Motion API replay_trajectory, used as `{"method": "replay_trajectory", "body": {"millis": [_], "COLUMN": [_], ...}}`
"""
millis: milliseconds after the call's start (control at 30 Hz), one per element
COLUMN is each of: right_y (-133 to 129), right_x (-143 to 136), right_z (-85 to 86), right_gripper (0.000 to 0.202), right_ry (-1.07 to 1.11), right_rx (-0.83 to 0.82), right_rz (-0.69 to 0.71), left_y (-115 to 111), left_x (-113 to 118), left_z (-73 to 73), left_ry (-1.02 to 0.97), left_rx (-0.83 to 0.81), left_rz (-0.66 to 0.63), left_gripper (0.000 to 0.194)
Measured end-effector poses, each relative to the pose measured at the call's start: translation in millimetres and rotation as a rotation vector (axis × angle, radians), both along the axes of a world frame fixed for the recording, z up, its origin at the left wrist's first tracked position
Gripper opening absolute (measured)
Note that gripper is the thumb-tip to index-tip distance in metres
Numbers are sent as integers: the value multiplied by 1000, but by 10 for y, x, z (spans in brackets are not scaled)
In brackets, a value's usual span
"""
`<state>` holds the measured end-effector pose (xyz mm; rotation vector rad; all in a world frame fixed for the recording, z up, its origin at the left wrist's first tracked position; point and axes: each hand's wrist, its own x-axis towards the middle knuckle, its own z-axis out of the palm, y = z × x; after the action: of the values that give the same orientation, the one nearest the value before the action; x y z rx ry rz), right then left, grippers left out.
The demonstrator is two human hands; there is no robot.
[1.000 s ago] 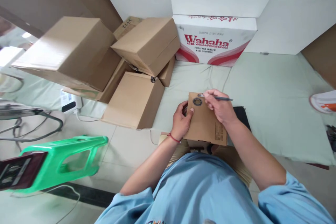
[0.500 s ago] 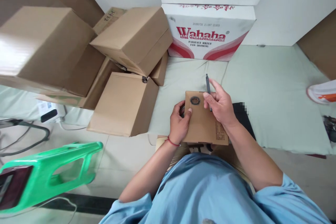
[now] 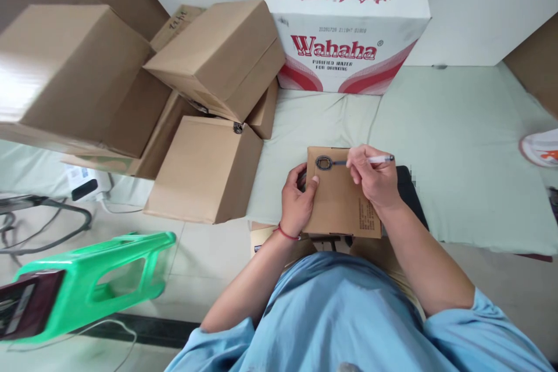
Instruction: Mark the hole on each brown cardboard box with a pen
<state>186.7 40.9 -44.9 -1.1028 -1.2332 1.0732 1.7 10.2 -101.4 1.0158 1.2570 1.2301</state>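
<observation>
A small flat cardboard box [image 3: 335, 203] lies near the front edge of the cloth-covered surface, with fine print at its lower right. Its top bears a dark round mark [image 3: 323, 163] with a squarish shape inside. My left hand [image 3: 297, 197] grips the box's left side, thumb on top and fingers down the side. In my right hand [image 3: 372, 177] is a pen [image 3: 381, 159], held nearly level above the box. Its dark end points left and meets the ring's right edge in view; whether it touches I cannot tell. The light end sticks out to the right.
Several cardboard boxes [image 3: 204, 168] are piled on the left. Behind stands a white and red water carton [image 3: 335, 64]. A black flat object [image 3: 410, 197] lies by my right wrist. A green stool [image 3: 78, 285] stands at lower left, a white container [image 3: 543, 148] at far right.
The pen has swung from nearly upright to nearly level, its dark end now beside the round mark. My right hand has turned and shifted slightly right; my left hand keeps its grip.
</observation>
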Motion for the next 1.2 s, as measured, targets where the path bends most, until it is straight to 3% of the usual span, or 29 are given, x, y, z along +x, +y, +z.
{"method": "replay_trajectory", "body": {"millis": [67, 333, 800, 1000, 1200], "right_y": [0, 23, 17, 4, 16], "right_x": [-16, -44, -74, -53, -79], "right_z": [11, 51, 12, 19, 36], "right_gripper": [47, 12, 16, 15, 16], "right_ry": [-29, -340, -441, -421, -459], "right_rx": [-17, 58, 26, 75, 76], "right_rz": [9, 20, 131, -32, -3], "left_y": [0, -3, 13, 11, 13], "left_x": [-6, 18, 23, 24, 24], "left_z": [-2, -10, -127, -97, -82], "left_ry": [4, 16, 18, 0, -2], "left_rx": [2, 8, 30, 30, 24], "left_rz": [-3, 12, 19, 12, 15], "left_gripper": [49, 50, 50, 50, 49]}}
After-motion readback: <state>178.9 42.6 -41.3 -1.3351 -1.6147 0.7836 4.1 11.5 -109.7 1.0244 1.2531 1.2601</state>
